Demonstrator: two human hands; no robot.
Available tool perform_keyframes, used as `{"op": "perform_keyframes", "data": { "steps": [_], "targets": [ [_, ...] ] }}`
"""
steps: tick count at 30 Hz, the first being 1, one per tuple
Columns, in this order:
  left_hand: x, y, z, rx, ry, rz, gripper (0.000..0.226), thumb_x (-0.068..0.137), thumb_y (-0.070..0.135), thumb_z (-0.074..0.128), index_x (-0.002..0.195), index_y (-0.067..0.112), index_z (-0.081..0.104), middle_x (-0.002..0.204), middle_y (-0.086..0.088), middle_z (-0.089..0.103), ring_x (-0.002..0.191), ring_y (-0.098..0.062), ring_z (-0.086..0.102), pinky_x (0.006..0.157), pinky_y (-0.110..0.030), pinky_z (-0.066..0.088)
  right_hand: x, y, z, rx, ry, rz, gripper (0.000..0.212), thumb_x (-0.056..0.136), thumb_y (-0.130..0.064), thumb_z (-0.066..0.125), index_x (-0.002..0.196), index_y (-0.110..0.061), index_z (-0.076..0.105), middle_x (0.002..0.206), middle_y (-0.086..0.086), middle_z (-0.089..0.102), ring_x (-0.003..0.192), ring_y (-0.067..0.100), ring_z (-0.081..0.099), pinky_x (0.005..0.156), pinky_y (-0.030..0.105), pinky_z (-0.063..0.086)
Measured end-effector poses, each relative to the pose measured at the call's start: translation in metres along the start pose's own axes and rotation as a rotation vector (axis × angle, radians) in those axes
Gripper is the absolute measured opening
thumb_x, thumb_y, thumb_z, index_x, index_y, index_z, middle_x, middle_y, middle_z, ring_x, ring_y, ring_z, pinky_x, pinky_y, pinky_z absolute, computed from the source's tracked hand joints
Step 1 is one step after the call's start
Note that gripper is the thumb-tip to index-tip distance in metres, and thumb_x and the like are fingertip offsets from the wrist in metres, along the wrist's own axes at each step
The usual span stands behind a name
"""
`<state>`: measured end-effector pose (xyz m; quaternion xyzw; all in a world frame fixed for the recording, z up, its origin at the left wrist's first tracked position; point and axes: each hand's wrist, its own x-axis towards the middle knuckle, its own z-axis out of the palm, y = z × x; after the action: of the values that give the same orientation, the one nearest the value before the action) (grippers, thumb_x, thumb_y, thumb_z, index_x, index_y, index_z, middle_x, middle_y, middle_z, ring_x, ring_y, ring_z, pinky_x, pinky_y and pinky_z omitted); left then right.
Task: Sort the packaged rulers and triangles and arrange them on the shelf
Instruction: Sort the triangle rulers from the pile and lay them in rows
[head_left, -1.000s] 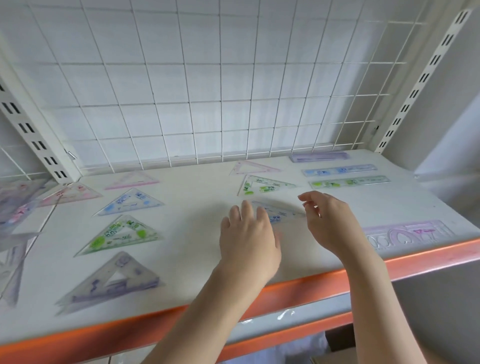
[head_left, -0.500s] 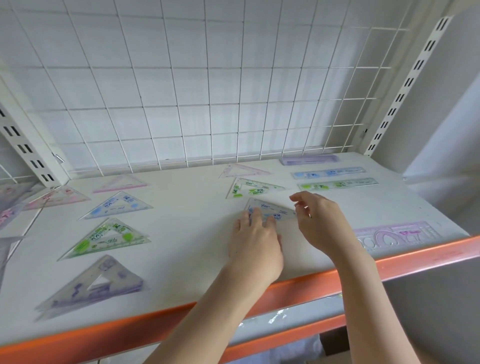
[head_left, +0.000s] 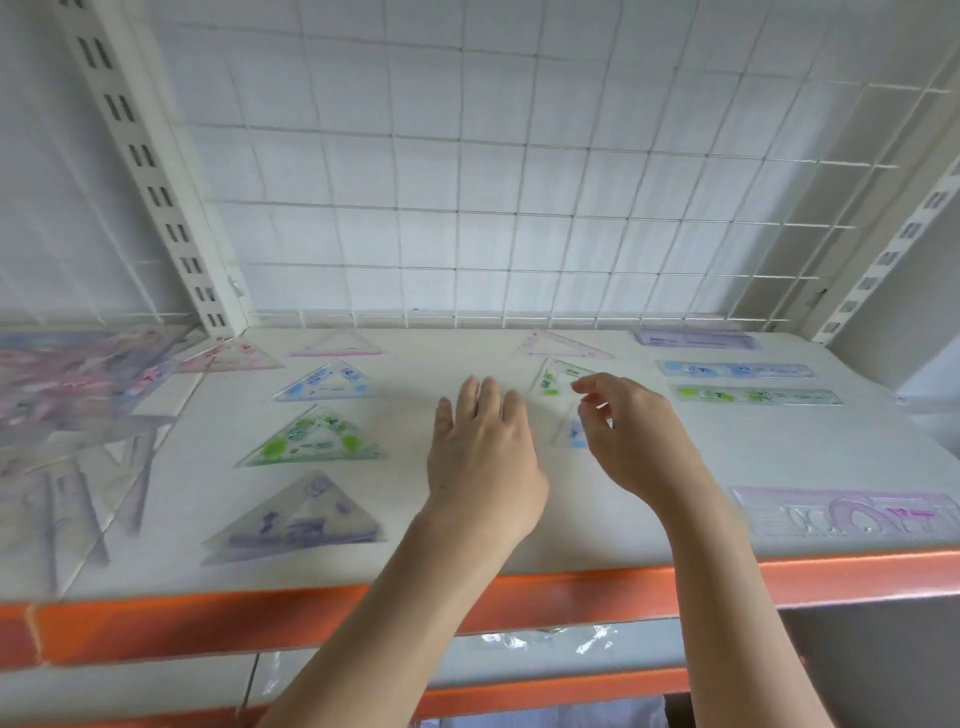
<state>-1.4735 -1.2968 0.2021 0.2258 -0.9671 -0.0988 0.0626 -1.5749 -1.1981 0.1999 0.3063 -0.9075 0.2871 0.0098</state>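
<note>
Shelving fills the view: a white shelf (head_left: 426, 551) with an orange front lip, a white wire grid (head_left: 467, 208) as its back wall, and slotted white uprights at the left and right corners. A second orange-edged level shows below, with crinkled clear plastic lying on it.

Packaged triangles lie flat in a column on the left half: a pink triangle (head_left: 336, 345) at the back, then a blue triangle (head_left: 328, 383), a green triangle (head_left: 311, 437) and a purple triangle (head_left: 298, 522) nearest the lip. To the right a second pink triangle (head_left: 563, 344) lies at the back with a small green triangle (head_left: 557, 378) in front of it. Rulers lie side by side at the right rear: purple ruler (head_left: 696, 340), blue ruler (head_left: 737, 370), green ruler (head_left: 756, 396). A pink stencil ruler (head_left: 847, 512) sits near the front right.

The left hand (head_left: 483, 457) hangs palm down, fingers straight, holding nothing. The right hand (head_left: 631, 436) hovers with fingers loosely curled, its grip empty (thumb and forefinger apart).

A small blue triangle (head_left: 570, 431) is mostly hidden behind the right hand. The heap of packets (head_left: 78, 395) on the neighbouring shelf at far left is blurred and cut by the frame edge; single items cannot be told apart.
</note>
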Motion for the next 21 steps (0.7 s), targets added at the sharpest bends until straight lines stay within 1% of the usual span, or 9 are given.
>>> {"op": "perform_keyframes", "data": {
  "steps": [2, 6, 9, 11, 13, 15, 18, 21],
  "targets": [
    [-0.007, -0.022, -0.008, -0.002, 0.006, -0.063, 0.051, 0.099, 0.024, 0.029, 0.147, 0.010, 0.015, 0.157, -0.007, 0.009, 0.145, -0.022, -0.001, 0.118, -0.041, 0.004, 0.001, -0.023, 0.013, 0.017, -0.033, -0.047, 0.028, 0.093, -0.014, 0.048, 0.118, -0.016, 0.060, 0.109, 0.002, 0.063, 0.100, 0.018, 0.058, 0.085, 0.028, 0.043],
    [-0.026, -0.076, -0.026, -0.012, 0.060, -0.183, 0.048, 0.100, 0.026, 0.026, 0.145, 0.010, 0.021, 0.156, -0.007, 0.014, 0.145, -0.022, 0.004, 0.117, -0.040, 0.007, -0.003, -0.075, 0.043, 0.065, -0.101, -0.173, 0.027, 0.092, -0.016, 0.051, 0.118, -0.016, 0.061, 0.110, 0.002, 0.062, 0.099, 0.015, 0.059, 0.085, 0.025, 0.043],
    [-0.043, -0.121, -0.039, -0.018, 0.046, -0.262, 0.048, 0.100, 0.028, 0.027, 0.144, 0.010, 0.024, 0.154, -0.009, 0.018, 0.144, -0.024, 0.008, 0.117, -0.039, 0.009, -0.008, -0.114, 0.063, 0.082, -0.171, -0.270, 0.028, 0.092, -0.020, 0.054, 0.119, -0.016, 0.060, 0.112, 0.001, 0.062, 0.100, 0.014, 0.059, 0.085, 0.023, 0.042],
    [-0.054, -0.152, -0.045, -0.006, 0.042, -0.311, 0.044, 0.099, 0.027, 0.030, 0.139, 0.009, 0.032, 0.150, -0.012, 0.026, 0.141, -0.027, 0.016, 0.115, -0.040, 0.016, -0.012, -0.138, 0.075, 0.078, -0.215, -0.335, 0.030, 0.092, -0.023, 0.054, 0.121, -0.016, 0.059, 0.114, 0.001, 0.061, 0.100, 0.013, 0.058, 0.083, 0.020, 0.039],
    [-0.064, -0.182, -0.051, 0.007, 0.042, -0.365, 0.038, 0.097, 0.024, 0.033, 0.130, 0.008, 0.041, 0.139, -0.012, 0.039, 0.133, -0.028, 0.027, 0.110, -0.040, 0.024, -0.016, -0.160, 0.087, 0.077, -0.250, -0.382, 0.031, 0.092, -0.024, 0.054, 0.123, -0.016, 0.058, 0.116, 0.001, 0.060, 0.102, 0.014, 0.058, 0.084, 0.020, 0.039],
    [-0.076, -0.207, -0.056, 0.001, 0.036, -0.420, 0.035, 0.095, 0.023, 0.035, 0.125, 0.007, 0.045, 0.130, -0.012, 0.045, 0.127, -0.029, 0.034, 0.106, -0.039, 0.029, -0.020, -0.181, 0.100, 0.079, -0.281, -0.413, 0.033, 0.092, -0.024, 0.054, 0.124, -0.017, 0.057, 0.118, 0.001, 0.060, 0.103, 0.015, 0.057, 0.086, 0.021, 0.038],
    [-0.093, -0.235, -0.060, -0.009, 0.022, -0.480, 0.038, 0.096, 0.025, 0.035, 0.129, 0.008, 0.043, 0.130, -0.011, 0.045, 0.128, -0.028, 0.032, 0.107, -0.039, 0.028, -0.026, -0.206, 0.117, 0.089, -0.319, -0.443, 0.033, 0.093, -0.025, 0.054, 0.125, -0.019, 0.057, 0.118, 0.001, 0.060, 0.103, 0.014, 0.056, 0.084, 0.020, 0.038],
    [-0.105, -0.257, -0.060, -0.031, 0.012, -0.495, 0.041, 0.098, 0.026, 0.032, 0.134, 0.008, 0.038, 0.137, -0.010, 0.040, 0.134, -0.027, 0.027, 0.111, -0.039, 0.023, -0.031, -0.225, 0.132, 0.093, -0.340, -0.468, 0.033, 0.093, -0.025, 0.054, 0.125, -0.018, 0.057, 0.116, 0.002, 0.060, 0.102, 0.015, 0.057, 0.083, 0.022, 0.039]
  ]
}}
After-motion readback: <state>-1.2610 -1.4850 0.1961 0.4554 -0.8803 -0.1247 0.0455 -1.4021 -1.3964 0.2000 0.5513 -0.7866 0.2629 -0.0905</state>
